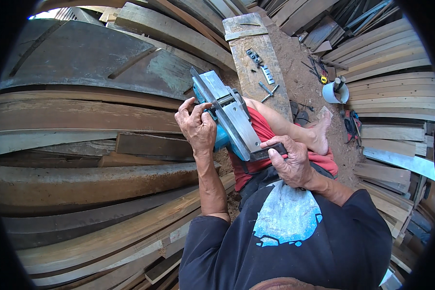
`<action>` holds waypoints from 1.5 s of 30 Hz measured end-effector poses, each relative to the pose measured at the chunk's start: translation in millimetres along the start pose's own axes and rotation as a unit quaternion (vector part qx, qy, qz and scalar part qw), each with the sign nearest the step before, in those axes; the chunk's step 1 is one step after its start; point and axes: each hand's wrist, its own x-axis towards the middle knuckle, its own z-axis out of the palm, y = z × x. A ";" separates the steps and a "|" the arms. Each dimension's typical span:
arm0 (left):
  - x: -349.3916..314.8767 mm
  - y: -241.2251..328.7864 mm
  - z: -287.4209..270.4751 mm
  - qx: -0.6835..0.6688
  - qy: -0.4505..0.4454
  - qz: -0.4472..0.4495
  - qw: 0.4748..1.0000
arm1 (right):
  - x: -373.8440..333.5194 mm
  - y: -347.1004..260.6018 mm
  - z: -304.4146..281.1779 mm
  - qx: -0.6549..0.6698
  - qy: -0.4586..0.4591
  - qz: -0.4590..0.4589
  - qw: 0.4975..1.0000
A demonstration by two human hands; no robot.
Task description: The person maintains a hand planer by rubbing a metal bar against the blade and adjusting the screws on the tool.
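A teal electric planer (239,122) lies bottom-up over my lap, its silver sole and the slot at the cutter drum facing upward. Along the sole runs the steel blade of a try square (265,153), set on edge and reaching past the planer's far end. My right hand (295,162) grips the square's black stock near the planer's close end. Curled fingers of my left hand (198,123) hold the planer's side near the cutter; the fingertips are partly hidden by the blade.
A worn plank bench (249,46) ahead carries a T-shaped wrench (269,92) and small metal parts (267,74). Stacked timber (82,116) crowds the left, more boards (394,96) the right. A white bucket (329,93) and a yellow tape measure (323,79) stand on the sawdust-covered floor.
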 end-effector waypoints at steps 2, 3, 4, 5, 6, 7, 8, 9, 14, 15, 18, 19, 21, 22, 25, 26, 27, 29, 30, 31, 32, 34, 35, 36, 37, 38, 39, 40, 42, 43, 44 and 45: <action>1.1 1.1 -0.4 -0.005 -0.002 -0.001 1.000 | 0.3 0.1 -0.1 -0.004 -0.003 0.006 1.000; 1.9 1.5 0.0 -0.011 -0.005 -0.002 1.000 | 0.3 1.7 0.9 0.000 0.004 -0.002 1.000; 2.7 1.9 0.3 -0.012 -0.006 -0.001 1.000 | 0.6 2.7 1.1 0.003 0.011 -0.010 1.000; 3.5 2.1 0.4 -0.023 -0.008 -0.001 1.000 | 3.5 2.8 -2.1 0.001 0.013 -0.010 1.000; 3.4 2.5 0.4 -0.033 -0.010 -0.002 0.999 | 9.1 3.3 -8.8 -0.048 0.016 -0.028 0.998; 3.4 1.5 0.4 -0.037 -0.012 0.000 0.999 | 15.6 4.0 -16.1 -0.100 0.020 -0.046 0.994; 3.3 -2.4 -1.0 -0.036 -0.016 0.002 0.999 | 25.1 6.0 -21.4 -0.063 0.049 -0.005 0.997; 3.7 -4.9 -0.6 -0.038 -0.021 0.006 0.999 | 32.2 19.6 -29.4 -0.110 0.072 0.013 0.991; 3.4 -16.6 4.5 -0.065 -0.028 0.032 0.997 | 72.7 129.6 -71.6 -0.179 0.074 0.048 0.980; 4.0 -16.1 5.5 -0.069 -0.029 0.033 0.997 | 75.6 156.8 -78.1 -0.182 0.076 0.048 0.979; 6.1 -9.4 10.4 -0.081 -0.026 0.033 0.996 | 75.4 224.9 -92.0 -0.163 -0.016 0.166 0.972; 6.8 -6.0 9.4 -0.075 -0.045 -0.009 0.996 | 74.1 241.8 -91.5 -0.110 -0.011 0.239 0.965; 7.2 -2.0 6.6 -0.063 -0.080 -0.094 0.990 | 70.1 266.4 -87.5 -0.056 -0.007 0.309 0.949; 9.1 -5.5 5.6 -0.037 -0.108 -0.107 0.988 | 67.9 272.5 -84.4 -0.182 0.022 0.249 0.951; 14.2 -11.6 3.7 -0.117 -0.141 -0.166 0.969 | 75.9 267.4 -79.1 -0.299 0.010 0.247 0.922; 12.8 -16.6 5.1 -0.109 -0.147 -0.161 0.970 | 74.7 262.8 -76.4 -0.360 -0.009 0.237 0.902; 13.3 -16.4 7.1 -0.105 -0.148 -0.156 0.971 | 74.2 258.6 -75.0 -0.421 -0.026 0.226 0.878; 13.3 -15.5 8.2 -0.099 -0.155 -0.164 0.969 | 82.1 244.4 -65.8 -0.450 -0.028 0.202 0.869; 15.1 -10.9 9.6 -0.100 -0.159 -0.165 0.968 | 85.8 247.1 -63.8 -0.462 -0.026 0.130 0.877; 15.9 -6.9 8.8 -0.092 -0.164 -0.175 0.967 | 90.2 246.1 -58.5 -0.471 -0.027 0.056 0.880; 17.3 -6.1 9.5 -0.084 -0.166 -0.168 0.968 | 97.0 246.1 -49.4 -0.477 -0.050 0.038 0.877; 19.6 -1.9 9.8 -0.076 -0.167 -0.162 0.970 | 106.9 243.4 -38.3 -0.495 -0.117 0.016 0.861; 20.7 1.2 10.5 -0.075 -0.171 -0.166 0.968 | 110.2 242.1 -35.7 -0.511 -0.184 -0.002 0.840; 21.9 4.4 10.1 -0.075 -0.174 -0.171 0.967 | 110.8 251.7 -31.7 -0.521 -0.176 -0.020 0.835; 21.7 5.2 9.0 -0.073 -0.169 -0.174 0.967 | 114.7 257.4 -28.5 -0.520 -0.179 -0.025 0.835; 21.8 5.7 8.2 -0.064 -0.167 -0.170 0.969 | 119.5 263.2 -26.7 -0.526 -0.201 -0.038 0.825; 21.1 5.4 7.9 -0.057 -0.165 -0.165 0.971 | 123.7 260.8 -26.5 -0.535 -0.222 -0.049 0.814; 20.3 3.8 7.7 -0.054 -0.163 -0.160 0.972 | 125.6 258.0 -27.6 -0.535 -0.223 -0.051 0.813; 20.5 6.9 5.3 -0.046 -0.164 -0.159 0.973 | 128.8 255.2 -32.7 -0.540 -0.250 -0.065 0.801; 21.2 9.1 4.7 -0.038 -0.166 -0.155 0.973 | 129.8 255.3 -33.8 -0.542 -0.250 -0.068 0.800; 20.8 9.7 5.2 -0.039 -0.164 -0.154 0.974 | 128.8 254.8 -35.1 -0.538 -0.214 -0.077 0.811; 20.3 8.8 5.7 -0.038 -0.163 -0.153 0.974 | 130.2 249.6 -34.3 -0.534 -0.177 -0.088 0.822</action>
